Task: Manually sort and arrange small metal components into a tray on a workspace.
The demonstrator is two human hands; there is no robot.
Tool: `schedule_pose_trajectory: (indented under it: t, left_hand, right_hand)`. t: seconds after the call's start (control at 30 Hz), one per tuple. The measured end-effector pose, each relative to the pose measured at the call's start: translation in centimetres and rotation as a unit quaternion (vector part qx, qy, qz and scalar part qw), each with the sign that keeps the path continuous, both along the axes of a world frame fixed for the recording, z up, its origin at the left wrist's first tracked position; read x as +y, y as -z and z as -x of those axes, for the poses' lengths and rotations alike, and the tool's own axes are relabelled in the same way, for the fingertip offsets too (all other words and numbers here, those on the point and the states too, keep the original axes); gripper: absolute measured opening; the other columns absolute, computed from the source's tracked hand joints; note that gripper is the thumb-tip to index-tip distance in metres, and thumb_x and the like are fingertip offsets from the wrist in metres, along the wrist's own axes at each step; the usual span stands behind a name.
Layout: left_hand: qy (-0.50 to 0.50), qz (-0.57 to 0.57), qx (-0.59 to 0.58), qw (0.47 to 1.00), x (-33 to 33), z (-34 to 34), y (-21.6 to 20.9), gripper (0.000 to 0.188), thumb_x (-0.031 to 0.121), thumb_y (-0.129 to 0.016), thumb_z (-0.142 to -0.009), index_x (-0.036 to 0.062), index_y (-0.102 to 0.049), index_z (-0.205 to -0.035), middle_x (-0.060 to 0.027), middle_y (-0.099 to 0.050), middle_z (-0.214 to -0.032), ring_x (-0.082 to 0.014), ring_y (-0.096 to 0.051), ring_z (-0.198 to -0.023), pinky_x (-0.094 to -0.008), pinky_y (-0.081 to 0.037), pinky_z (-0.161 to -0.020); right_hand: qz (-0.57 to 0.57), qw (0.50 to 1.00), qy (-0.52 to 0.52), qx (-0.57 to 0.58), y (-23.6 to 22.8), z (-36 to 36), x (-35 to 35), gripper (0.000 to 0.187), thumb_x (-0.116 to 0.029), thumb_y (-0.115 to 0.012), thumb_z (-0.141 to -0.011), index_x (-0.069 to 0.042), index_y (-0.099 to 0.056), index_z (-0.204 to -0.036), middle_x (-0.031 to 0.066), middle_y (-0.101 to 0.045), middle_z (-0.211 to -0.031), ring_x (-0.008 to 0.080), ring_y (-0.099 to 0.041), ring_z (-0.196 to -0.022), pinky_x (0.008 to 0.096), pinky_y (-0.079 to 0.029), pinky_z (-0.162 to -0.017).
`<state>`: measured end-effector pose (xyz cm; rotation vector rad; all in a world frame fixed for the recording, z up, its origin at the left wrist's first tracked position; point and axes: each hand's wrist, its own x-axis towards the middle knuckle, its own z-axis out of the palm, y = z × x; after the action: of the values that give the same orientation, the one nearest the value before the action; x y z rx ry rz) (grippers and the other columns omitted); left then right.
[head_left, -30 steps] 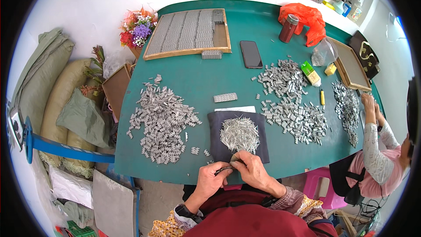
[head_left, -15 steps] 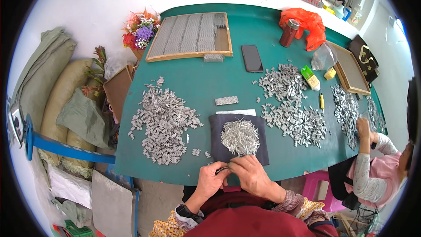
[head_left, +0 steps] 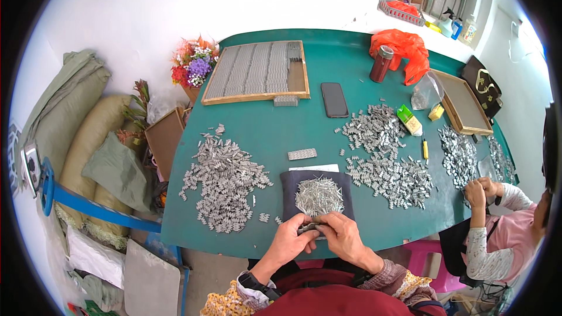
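My left hand [head_left: 288, 239] is closed on a small grey metal piece [head_left: 307, 228], mostly covered by the fingers. My right hand [head_left: 344, 237] pinches at the same spot, its fingertips meeting the left ones. Whether it also has a pin in it is too small to tell. Just beyond both hands, a heap of thin silvery pins [head_left: 319, 195] lies on a dark cloth [head_left: 289, 187]. A strip of joined grey links [head_left: 302, 154] rests behind the cloth. Loose grey toothed links form a pile to the left [head_left: 225, 190] and another to the right [head_left: 392, 181].
A wooden tray [head_left: 257, 99] filled with rows of grey strips stands at the back left. A phone [head_left: 334, 100], a dark red flask [head_left: 381, 64] and a yellow-handled tool [head_left: 425, 149] lie or stand farther right. A co-worker [head_left: 497, 234] sits at the right, hands near more links.
The whole view has shifted, so the table sits lower in the picture. My hands remain together at the cloth's near edge. The co-worker's hands have come closer together.
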<state>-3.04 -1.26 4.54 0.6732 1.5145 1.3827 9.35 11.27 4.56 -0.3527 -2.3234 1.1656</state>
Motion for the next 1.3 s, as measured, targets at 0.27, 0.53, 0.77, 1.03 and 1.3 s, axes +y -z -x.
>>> schedule_pose_trajectory:
  t: [0.27, 0.53, 0.77, 1.03, 1.3]
  left_hand:
    - [0.009, -0.029, -0.012, 0.999, 1.4, 0.1, -1.6, 0.019, 0.005, -0.062, -0.093, -0.0023, -0.056, -0.109, -0.0075, -0.066, -0.076, -0.0112, -0.063, -0.062, -0.0253, -0.051, -0.055]
    - [0.02, -0.053, -0.021, 0.998, 2.9, -0.1, -1.5, 0.021, 0.003, -0.06, -0.094, -0.0039, -0.053, -0.112, -0.0095, -0.066, -0.077, -0.0132, -0.065, -0.063, -0.0262, -0.052, -0.055]
    - [0.012, -0.081, -0.055, 0.995, 3.0, -0.4, -1.4, 0.019, 0.001, -0.059, -0.094, -0.005, -0.053, -0.111, -0.0123, -0.066, -0.086, -0.0172, -0.067, -0.067, -0.0273, -0.055, -0.056]
    - [-0.015, -0.104, -0.138, 0.985, 2.5, 0.9, 0.2, 0.023, 0.001, -0.054, -0.095, -0.0049, -0.05, -0.117, -0.016, -0.066, -0.096, -0.0208, -0.068, -0.075, -0.0296, -0.057, -0.062]
    - [-0.063, -0.104, -0.115, 0.986, 4.4, 3.9, 0.3, 0.021, 0.004, -0.054, -0.095, -0.0054, -0.056, -0.114, -0.0112, -0.065, -0.088, -0.0173, -0.066, -0.07, -0.0261, -0.052, -0.059]
  right_hand:
    - [0.023, 0.997, 0.064, -0.031, -1.4, 0.4, 1.1, 0.01, 0.0, -0.064, -0.082, -0.001, -0.059, -0.091, 0.0163, -0.063, -0.083, 0.0344, -0.064, -0.075, 0.0403, -0.051, -0.065]
    - [0.005, 0.995, 0.102, 0.013, -1.5, 0.2, 1.4, 0.011, 0.0, -0.064, -0.083, -0.001, -0.057, -0.091, 0.0173, -0.062, -0.085, 0.0364, -0.063, -0.075, 0.0419, -0.05, -0.064]
    - [0.006, 0.994, 0.109, 0.024, -1.2, -0.8, 1.7, 0.012, -0.002, -0.063, -0.085, -0.001, -0.056, -0.095, 0.0183, -0.062, -0.085, 0.0376, -0.063, -0.075, 0.0423, -0.05, -0.064]
    - [0.093, 0.989, 0.116, -0.013, -1.1, -0.7, 2.2, 0.009, -0.004, -0.06, -0.089, 0.001, -0.054, -0.094, 0.02, -0.064, -0.076, 0.0379, -0.065, -0.071, 0.0413, -0.05, -0.062]
    - [0.087, 0.989, 0.11, -0.037, -1.9, 2.1, 5.1, 0.01, -0.004, -0.06, -0.089, 0.002, -0.055, -0.095, 0.0228, -0.065, -0.081, 0.0392, -0.066, -0.075, 0.0417, -0.051, -0.066]
